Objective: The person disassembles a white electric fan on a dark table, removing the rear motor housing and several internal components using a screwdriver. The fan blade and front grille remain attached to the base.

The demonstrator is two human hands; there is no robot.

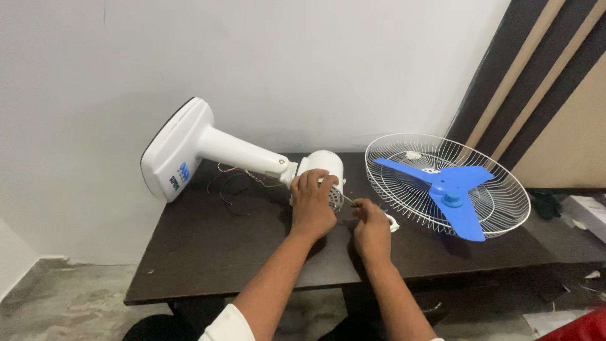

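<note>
two parts already lie off: the guard [505, 189] with the blue blade [456, 189] in it. your left hand [312, 205] cups the motor [325, 170] mid-table; your right hand [371, 228] pinches a thin tool at its shaft. motor work seems unfinished.

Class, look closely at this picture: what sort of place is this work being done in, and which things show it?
Probably a room in a home or small repair spot, not a factory: a dark wooden table against a plain white wall, a bare concrete floor, and a dismantled white fan beside its wire guard.
</note>
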